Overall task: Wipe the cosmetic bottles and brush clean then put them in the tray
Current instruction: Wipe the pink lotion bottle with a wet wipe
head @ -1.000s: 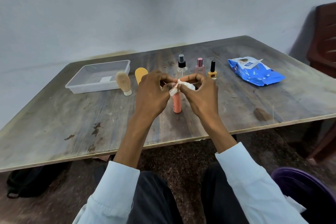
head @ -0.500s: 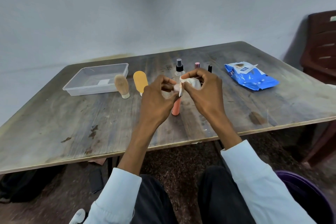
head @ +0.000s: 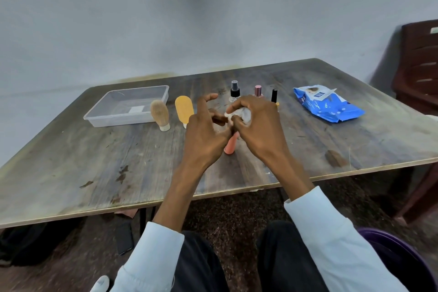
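- The worn wooden counter (head: pixel 106 173) carries everything and stands against a pale wall.
- A clear plastic tray (head: pixel 125 121) sits at the far left of the counter.
- A blue wipes packet (head: pixel 329 108) lies at the far right, well apart from the tray.
- The left hand (head: pixel 205 135) is loosely spread, forefinger raised, just beside the other hand; whether it touches the bottle is hidden.
- The right hand (head: pixel 258 125) has its fingers curled round a crumpled white wipe (head: pixel 239 113).
- A coral bottle (head: pixel 231 144) stands below both hands, its top hidden by them.
- A brush (head: pixel 160 112) stands bristles-up just beside the tray, with a yellow tube (head: pixel 183 108) next to it.
- A spray bottle (head: pixel 235 91), a pink-capped bottle (head: pixel 258 91) and a black-capped bottle (head: pixel 274 95) stand in a row behind the hands.
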